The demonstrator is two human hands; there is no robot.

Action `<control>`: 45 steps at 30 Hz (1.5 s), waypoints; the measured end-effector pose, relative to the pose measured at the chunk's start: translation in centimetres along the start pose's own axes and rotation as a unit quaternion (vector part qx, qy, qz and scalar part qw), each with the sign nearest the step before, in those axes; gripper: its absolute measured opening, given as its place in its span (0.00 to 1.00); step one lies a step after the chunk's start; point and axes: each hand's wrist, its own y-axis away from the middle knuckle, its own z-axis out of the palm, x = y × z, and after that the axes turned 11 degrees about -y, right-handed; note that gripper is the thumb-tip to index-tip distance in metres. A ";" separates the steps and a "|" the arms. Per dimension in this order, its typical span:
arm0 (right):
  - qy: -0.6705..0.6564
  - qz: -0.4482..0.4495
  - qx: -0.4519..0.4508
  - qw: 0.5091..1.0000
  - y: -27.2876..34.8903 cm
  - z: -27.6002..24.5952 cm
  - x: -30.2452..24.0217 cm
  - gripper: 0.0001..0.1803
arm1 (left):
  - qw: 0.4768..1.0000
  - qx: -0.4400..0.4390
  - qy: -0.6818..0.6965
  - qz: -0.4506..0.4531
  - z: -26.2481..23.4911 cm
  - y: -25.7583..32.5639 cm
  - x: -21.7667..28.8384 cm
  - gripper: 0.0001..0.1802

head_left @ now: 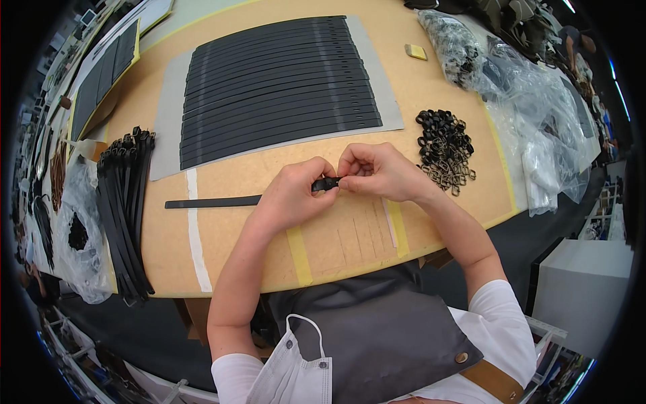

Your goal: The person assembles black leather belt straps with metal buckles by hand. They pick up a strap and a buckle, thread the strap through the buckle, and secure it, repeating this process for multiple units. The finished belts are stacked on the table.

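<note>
Fingers point(354, 184) of both hands pinched close together at one end of a black strap point(215, 202), over the tan worktop point(245, 256).

Left hand point(293, 188) grips the strap near its end, thumb and fingers closed; right hand point(383, 174) pinches the dark tip beside it, its other fingers curled. Fingertips partly cover that end; fitting there too small to make out. Strap's long tail lies flat to the left, across a white tape strip point(196, 236). Beyond the hands, flat black strips point(272, 87) in close rows on a grey sheet point(167, 118). Near the right forearm, a heap of small black loops and metal buckles point(445, 145). At left, a bundle of buckled black straps point(126, 215) hangs over the front edge. Clear plastic bags point(538, 128) at far right.
</note>
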 end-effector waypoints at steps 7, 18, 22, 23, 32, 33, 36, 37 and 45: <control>-0.037 0.051 0.035 0.997 0.1 0.7 -1.0 0.10 | 0.993 0.025 0.013 0.115 0.5 0.1 -1.2 0.12; -0.065 -0.122 0.093 0.986 -0.3 0.2 2.9 0.11 | 0.990 0.101 -0.009 0.095 -0.6 1.2 -0.2 0.12; -0.066 -0.110 0.066 0.990 -0.5 0.1 3.1 0.10 | 0.984 0.124 -0.033 0.124 -0.2 1.0 -0.9 0.12; -0.082 -0.115 0.080 0.987 -0.6 0.1 3.0 0.09 | 0.984 0.124 -0.029 0.122 -0.3 1.0 -0.8 0.12; -0.224 -0.084 0.033 0.970 0.6 -3.0 2.4 0.10 | 0.989 0.128 0.002 0.075 -2.0 1.5 -0.3 0.13; -0.225 -0.095 0.029 0.969 0.8 -3.0 2.8 0.11 | 0.990 0.125 0.005 0.072 -2.0 1.4 -0.2 0.13; -0.218 -0.082 0.037 0.972 1.4 -2.2 2.9 0.11 | 0.988 0.122 -0.001 0.094 -1.2 1.1 0.2 0.11; -0.216 -0.073 0.048 0.972 1.3 -1.9 3.0 0.11 | 0.989 0.118 -0.003 0.094 -1.0 0.9 0.0 0.11; -0.131 0.063 -0.042 0.988 0.9 0.7 -0.7 0.20 | 0.990 0.082 -0.014 0.116 -0.6 1.3 0.9 0.14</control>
